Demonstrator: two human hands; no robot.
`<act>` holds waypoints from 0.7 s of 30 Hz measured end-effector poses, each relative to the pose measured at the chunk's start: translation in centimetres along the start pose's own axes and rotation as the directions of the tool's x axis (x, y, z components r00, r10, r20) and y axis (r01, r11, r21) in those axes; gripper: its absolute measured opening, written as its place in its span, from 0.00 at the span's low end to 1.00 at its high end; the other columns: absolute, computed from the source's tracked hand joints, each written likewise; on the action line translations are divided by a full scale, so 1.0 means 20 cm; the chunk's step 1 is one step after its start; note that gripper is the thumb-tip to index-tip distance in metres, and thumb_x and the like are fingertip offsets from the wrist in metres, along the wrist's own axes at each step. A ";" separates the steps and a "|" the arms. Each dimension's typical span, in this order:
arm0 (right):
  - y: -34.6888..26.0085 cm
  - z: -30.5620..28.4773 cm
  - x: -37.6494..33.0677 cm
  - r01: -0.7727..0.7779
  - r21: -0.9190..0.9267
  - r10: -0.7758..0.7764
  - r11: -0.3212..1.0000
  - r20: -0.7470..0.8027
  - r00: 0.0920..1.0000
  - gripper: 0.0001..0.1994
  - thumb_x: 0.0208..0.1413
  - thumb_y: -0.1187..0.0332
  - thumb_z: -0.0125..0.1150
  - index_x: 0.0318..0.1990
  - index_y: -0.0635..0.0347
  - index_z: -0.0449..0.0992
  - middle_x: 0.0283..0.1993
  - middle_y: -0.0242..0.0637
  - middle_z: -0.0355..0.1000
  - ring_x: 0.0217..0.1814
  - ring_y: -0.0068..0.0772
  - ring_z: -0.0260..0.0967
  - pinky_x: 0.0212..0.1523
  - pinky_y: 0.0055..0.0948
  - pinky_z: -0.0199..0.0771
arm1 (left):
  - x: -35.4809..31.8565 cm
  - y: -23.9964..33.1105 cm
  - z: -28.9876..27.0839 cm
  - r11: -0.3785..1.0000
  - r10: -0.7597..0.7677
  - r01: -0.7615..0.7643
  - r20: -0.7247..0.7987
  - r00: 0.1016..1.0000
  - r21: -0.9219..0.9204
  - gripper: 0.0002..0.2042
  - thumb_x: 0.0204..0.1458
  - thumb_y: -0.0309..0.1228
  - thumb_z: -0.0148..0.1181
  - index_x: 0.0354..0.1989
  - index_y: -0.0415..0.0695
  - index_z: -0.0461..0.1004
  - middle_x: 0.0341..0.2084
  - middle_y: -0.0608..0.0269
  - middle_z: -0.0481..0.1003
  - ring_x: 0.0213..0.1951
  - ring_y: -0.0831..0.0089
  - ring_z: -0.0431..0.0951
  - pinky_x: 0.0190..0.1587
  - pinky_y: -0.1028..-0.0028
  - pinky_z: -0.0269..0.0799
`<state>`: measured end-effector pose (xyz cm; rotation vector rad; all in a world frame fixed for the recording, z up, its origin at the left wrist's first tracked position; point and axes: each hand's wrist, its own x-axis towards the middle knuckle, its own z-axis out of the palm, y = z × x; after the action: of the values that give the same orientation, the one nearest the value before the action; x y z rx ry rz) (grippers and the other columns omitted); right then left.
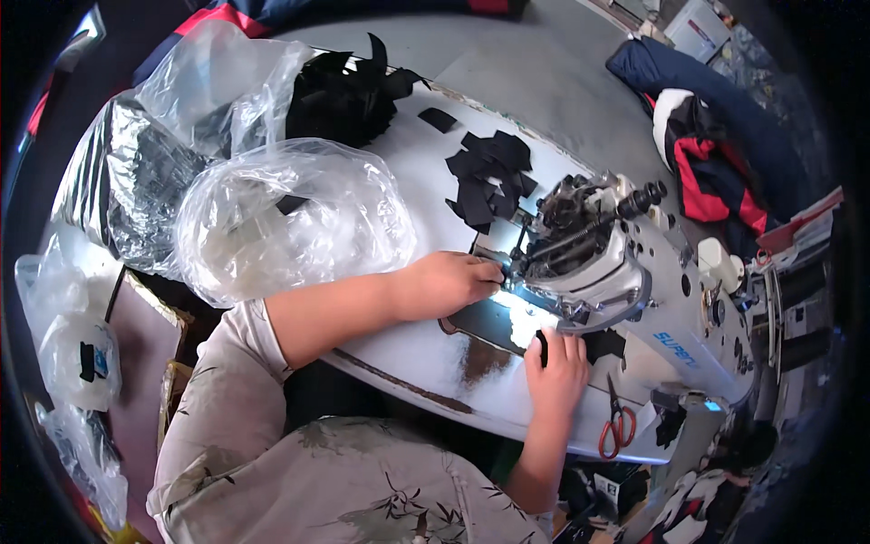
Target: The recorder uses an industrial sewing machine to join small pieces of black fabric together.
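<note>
Nearest the camera was a pale short-sleeved shirt (344, 480) with a dark leafy print. Beyond it, a small black piece (542, 348), apparently fabric, showed between the thumb and fingers of the right hand (558, 367), to the right of and nearer the wearer than the left hand (453, 283). The right hand's fingers were bent; whether they gripped the piece could not be told. The left hand was curled, its fingertips beside the lit needle area of a white sewing machine (657, 290); its grip, too, was hidden. Just right of the right hand lay flat black cloth (609, 346), with red-handled metal scissors (618, 414) nearer the wearer. Across the white tabletop (426, 186) lay loose black cut pieces (489, 177), a larger black heap (349, 104) and a crumpled clear plastic bag (353, 213).
</note>
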<state>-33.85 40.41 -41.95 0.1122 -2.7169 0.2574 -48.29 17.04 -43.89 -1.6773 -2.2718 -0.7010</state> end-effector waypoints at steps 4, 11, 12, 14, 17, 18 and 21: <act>0.01 0.01 -0.02 -0.004 -0.044 0.003 0.999 -0.029 1.000 0.10 0.55 0.68 0.59 0.45 0.55 0.77 0.41 0.39 0.73 0.44 0.48 0.71 0.43 0.44 0.73 | 0.07 -0.02 -0.10 0.993 -0.099 0.103 -0.075 0.992 0.059 0.17 0.50 0.29 0.60 0.51 0.44 0.76 0.56 0.58 0.73 0.58 0.56 0.74 0.58 0.63 0.73; 0.01 0.01 -0.03 -0.057 -0.085 0.054 0.995 -0.037 0.998 0.11 0.56 0.73 0.56 0.46 0.57 0.77 0.41 0.40 0.74 0.44 0.48 0.71 0.44 0.44 0.72 | 0.06 -0.22 -0.06 0.718 -0.593 0.573 -0.083 0.801 0.396 0.18 0.59 0.37 0.53 0.56 0.48 0.75 0.64 0.62 0.68 0.69 0.60 0.62 0.71 0.57 0.54; 0.03 0.01 -0.03 -0.060 -0.085 0.057 0.995 -0.039 0.998 0.11 0.56 0.73 0.56 0.46 0.57 0.77 0.41 0.40 0.74 0.44 0.48 0.71 0.44 0.44 0.72 | 0.04 -0.26 -0.07 0.680 -0.604 0.597 -0.138 0.785 0.425 0.17 0.60 0.37 0.53 0.56 0.48 0.75 0.64 0.62 0.68 0.69 0.60 0.62 0.71 0.57 0.54; 0.05 0.01 -0.05 -0.023 0.023 0.028 0.999 -0.246 0.969 0.11 0.59 0.75 0.53 0.48 0.60 0.76 0.43 0.45 0.73 0.46 0.50 0.71 0.47 0.42 0.73 | -0.02 -0.36 -0.07 0.652 -0.599 0.642 -0.245 0.762 0.402 0.19 0.60 0.34 0.51 0.59 0.48 0.73 0.65 0.61 0.67 0.70 0.59 0.60 0.71 0.58 0.53; 0.03 0.02 -0.04 -0.087 0.345 0.217 0.934 -0.357 0.909 0.10 0.64 0.75 0.52 0.49 0.63 0.74 0.45 0.47 0.73 0.48 0.48 0.72 0.49 0.39 0.72 | -0.08 -0.40 -0.10 0.633 -0.605 0.673 -0.298 0.738 0.382 0.23 0.59 0.33 0.53 0.65 0.49 0.68 0.67 0.60 0.65 0.71 0.58 0.58 0.72 0.57 0.50; 0.05 0.04 -0.06 -0.130 0.394 0.299 0.910 -0.407 0.863 0.10 0.66 0.74 0.51 0.51 0.64 0.73 0.46 0.46 0.73 0.48 0.44 0.72 0.50 0.37 0.72 | -0.07 -0.40 -0.10 0.659 -0.564 0.638 -0.300 0.770 0.399 0.25 0.58 0.32 0.54 0.66 0.49 0.66 0.68 0.60 0.64 0.72 0.58 0.56 0.73 0.56 0.49; 0.10 0.08 -0.09 -0.187 0.682 0.563 0.707 -0.382 0.733 0.14 0.68 0.73 0.52 0.58 0.65 0.67 0.46 0.41 0.73 0.49 0.30 0.70 0.50 0.28 0.71 | 0.02 -0.26 -0.20 0.852 -0.326 0.460 -0.435 0.839 0.250 0.23 0.56 0.30 0.58 0.62 0.48 0.70 0.65 0.58 0.66 0.68 0.57 0.63 0.69 0.57 0.59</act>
<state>-33.06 42.16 -44.37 -0.3391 -1.9202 1.1093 -53.62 14.18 -41.57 -0.8250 -2.3008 -0.5923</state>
